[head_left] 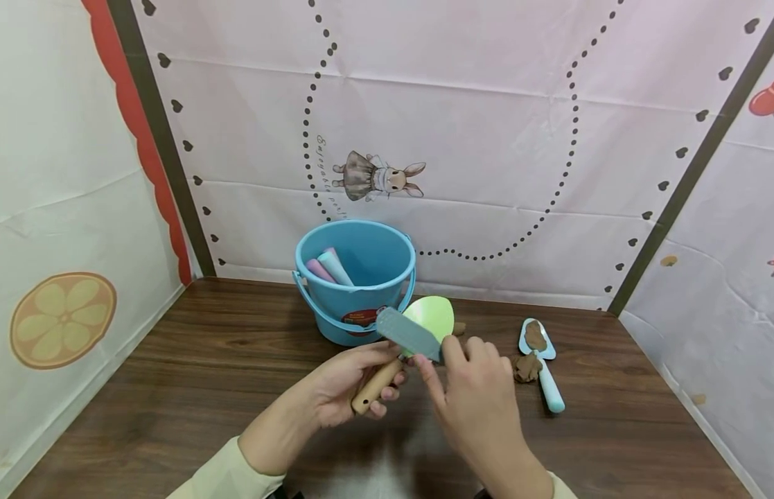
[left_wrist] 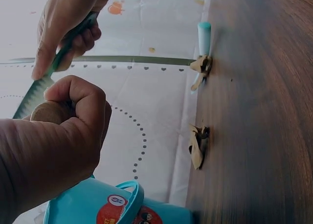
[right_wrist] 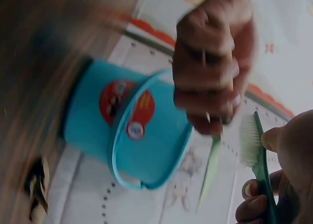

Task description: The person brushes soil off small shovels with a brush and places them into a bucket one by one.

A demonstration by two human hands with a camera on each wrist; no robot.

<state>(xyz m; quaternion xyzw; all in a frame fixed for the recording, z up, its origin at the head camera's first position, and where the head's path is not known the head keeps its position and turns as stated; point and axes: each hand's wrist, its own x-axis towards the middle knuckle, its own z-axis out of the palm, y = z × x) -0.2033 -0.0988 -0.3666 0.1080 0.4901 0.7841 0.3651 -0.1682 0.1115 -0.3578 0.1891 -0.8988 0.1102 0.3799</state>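
My left hand (head_left: 337, 381) grips the wooden handle (head_left: 377, 384) of a small trowel, whose light-green blade (head_left: 433, 313) points up and away. In my right hand (head_left: 480, 398) is a green brush (head_left: 407, 333), thumb pressed along its back and fingers around its handle. The brush overlaps the trowel blade in the head view. From the right wrist, the pale bristles (right_wrist: 249, 141) show facing the trowel side, with the left fist (right_wrist: 205, 72) beyond. Part of the trowel's neck is hidden behind the brush and fingers.
Behind the hands stands a blue bucket (head_left: 324, 305) with purple and light-blue handles (head_left: 333, 267) inside. To the right lies a light-blue toy shovel (head_left: 551, 388) with a brown clump (head_left: 535, 335) on its blade. Another brown clump (head_left: 526, 368) sits beside it on the wooden table (head_left: 193, 388).
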